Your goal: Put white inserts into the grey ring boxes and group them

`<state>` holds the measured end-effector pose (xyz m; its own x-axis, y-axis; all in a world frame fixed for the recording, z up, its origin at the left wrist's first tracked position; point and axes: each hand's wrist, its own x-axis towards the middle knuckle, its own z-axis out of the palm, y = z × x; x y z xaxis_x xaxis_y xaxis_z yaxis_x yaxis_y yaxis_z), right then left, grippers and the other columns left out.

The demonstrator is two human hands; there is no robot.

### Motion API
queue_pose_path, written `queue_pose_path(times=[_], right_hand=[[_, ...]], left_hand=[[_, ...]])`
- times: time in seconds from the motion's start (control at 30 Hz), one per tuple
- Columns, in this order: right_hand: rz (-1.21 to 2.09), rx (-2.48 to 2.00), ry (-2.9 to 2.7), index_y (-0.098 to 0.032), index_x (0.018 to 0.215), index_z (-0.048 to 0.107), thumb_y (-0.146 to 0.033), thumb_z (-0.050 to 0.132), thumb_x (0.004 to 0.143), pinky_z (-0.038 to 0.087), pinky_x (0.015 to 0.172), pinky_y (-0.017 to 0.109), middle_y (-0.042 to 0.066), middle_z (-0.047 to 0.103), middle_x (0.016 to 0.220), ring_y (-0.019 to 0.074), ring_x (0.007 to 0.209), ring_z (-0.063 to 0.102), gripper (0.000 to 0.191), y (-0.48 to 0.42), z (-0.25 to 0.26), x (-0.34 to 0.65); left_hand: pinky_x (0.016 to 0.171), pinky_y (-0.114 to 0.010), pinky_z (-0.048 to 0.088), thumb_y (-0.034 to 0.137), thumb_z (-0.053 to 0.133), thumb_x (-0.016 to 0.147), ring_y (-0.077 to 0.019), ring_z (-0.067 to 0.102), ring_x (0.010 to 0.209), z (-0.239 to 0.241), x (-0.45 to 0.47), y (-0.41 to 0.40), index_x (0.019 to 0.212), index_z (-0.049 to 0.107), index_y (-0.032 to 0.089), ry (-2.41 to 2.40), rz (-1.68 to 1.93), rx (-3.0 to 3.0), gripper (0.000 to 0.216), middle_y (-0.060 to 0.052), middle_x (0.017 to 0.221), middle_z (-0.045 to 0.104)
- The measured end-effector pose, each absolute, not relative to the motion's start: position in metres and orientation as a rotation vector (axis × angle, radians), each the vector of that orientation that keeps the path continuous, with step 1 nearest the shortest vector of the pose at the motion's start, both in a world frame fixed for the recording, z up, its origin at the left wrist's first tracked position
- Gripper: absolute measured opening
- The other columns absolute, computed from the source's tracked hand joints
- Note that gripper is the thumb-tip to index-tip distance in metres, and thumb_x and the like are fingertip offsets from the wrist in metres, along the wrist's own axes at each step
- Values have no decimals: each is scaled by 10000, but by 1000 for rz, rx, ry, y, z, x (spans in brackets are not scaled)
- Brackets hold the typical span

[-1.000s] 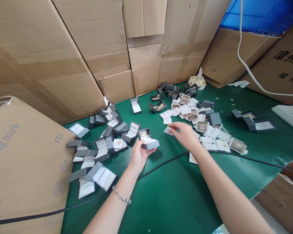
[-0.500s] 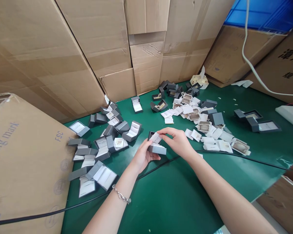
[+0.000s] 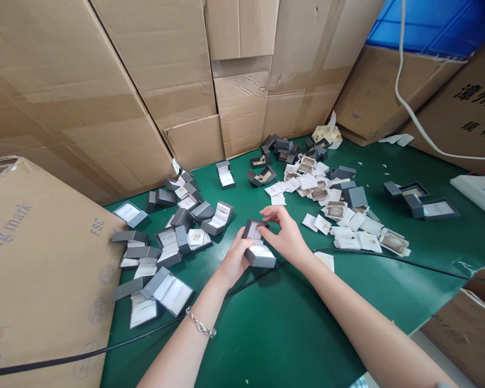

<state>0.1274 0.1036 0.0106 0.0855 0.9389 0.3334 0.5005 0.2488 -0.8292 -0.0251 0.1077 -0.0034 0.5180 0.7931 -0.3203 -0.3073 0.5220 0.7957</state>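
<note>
A small grey jewellery box (image 3: 262,255) stands open in my left hand (image 3: 235,260), whose fingers are wrapped round its left side. White lining fills its lower part. Inside the raised lid lies a white printed card (image 3: 254,230). My right hand (image 3: 283,233) grips the lid, its thumb pressed on the card and its fingers at the lid's upper edge. To the left lie several open grey boxes (image 3: 172,293) with white lining. On the right is a heap of white cards and box inserts (image 3: 317,186).
A black cable (image 3: 145,335) crosses the green table (image 3: 258,339) under my forearms. Cardboard cartons (image 3: 145,64) wall the back, and another carton (image 3: 44,258) stands at the left. Two open boxes (image 3: 438,209) lie at the right, near a white cable (image 3: 408,102).
The white card, held between my right fingers before, now sits in the box lid. My right thumb has moved onto it, and the box has tilted to show more of its lining.
</note>
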Motion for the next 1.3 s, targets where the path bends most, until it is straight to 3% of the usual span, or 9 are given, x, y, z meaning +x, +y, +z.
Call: queue_pose_path(times=[0.07,0.17,0.47,0.57,0.83,0.97,1.07,1.17,1.3], right_hand=[[808,-1423,-1482,-232,1041,537,-273,596,737,487,717,297,50,588,1084,145,833,570,313,104,12,129],[970,-1463,-1637,-213,964,600,-351,538,785,458,654,277,37,626,938,141,756,556,235,105,16,135],[322,-1951,-1540,-223,870,668,-403,493,780,383,519,280,37,622,671,181,587,544,267,115,15,164],[250,-2032,-1479,-223,900,659,-360,456,778,370,485,278,34,627,633,193,560,557,273,125,13,165],[583,-1775,-1492,-138,933,630,-230,478,731,462,587,331,24,592,507,204,546,590,268,201,16,118],[659,-1617,-1620,-175,1030,605,-249,502,777,498,662,358,45,668,667,220,655,634,283,236,14,74],[606,-1518,-1735,-223,1171,546,-257,516,790,480,818,368,59,680,945,230,863,635,384,247,19,58],[117,-1591,-1825,-211,1228,516,-277,447,828,374,977,375,78,569,1224,239,1129,517,412,248,31,73],[-40,-1963,-1516,-115,1393,291,-445,491,799,250,968,597,203,354,1398,409,1277,291,708,251,36,114]], left_hand=[[625,-198,449,244,538,720,-118,570,759,-4,-26,107,1117,526,225,741,737,768,398,2,868,588],[640,-220,456,254,536,725,-134,583,757,-2,-24,107,1093,518,212,748,699,796,371,-3,850,597],[688,-252,503,270,529,795,-122,627,769,-4,-14,110,1084,465,183,915,823,664,309,-71,1052,547],[620,-244,504,249,550,761,-104,600,710,-13,-11,110,1075,429,203,980,970,723,339,-30,946,505],[578,-240,499,227,518,729,-84,546,596,-18,-9,108,1058,387,205,954,915,891,355,15,799,488],[568,-230,482,171,472,713,-82,536,584,-16,-8,109,902,451,171,963,864,891,190,5,774,493],[570,-226,473,163,458,719,-79,534,580,-16,-8,111,816,483,151,946,830,884,101,-14,777,510],[568,-225,472,139,453,706,-83,538,583,-16,-8,112,813,507,146,959,820,855,120,-21,774,518],[562,-228,468,121,452,700,-88,539,590,-16,-7,111,807,527,146,969,818,886,133,-23,776,524]])
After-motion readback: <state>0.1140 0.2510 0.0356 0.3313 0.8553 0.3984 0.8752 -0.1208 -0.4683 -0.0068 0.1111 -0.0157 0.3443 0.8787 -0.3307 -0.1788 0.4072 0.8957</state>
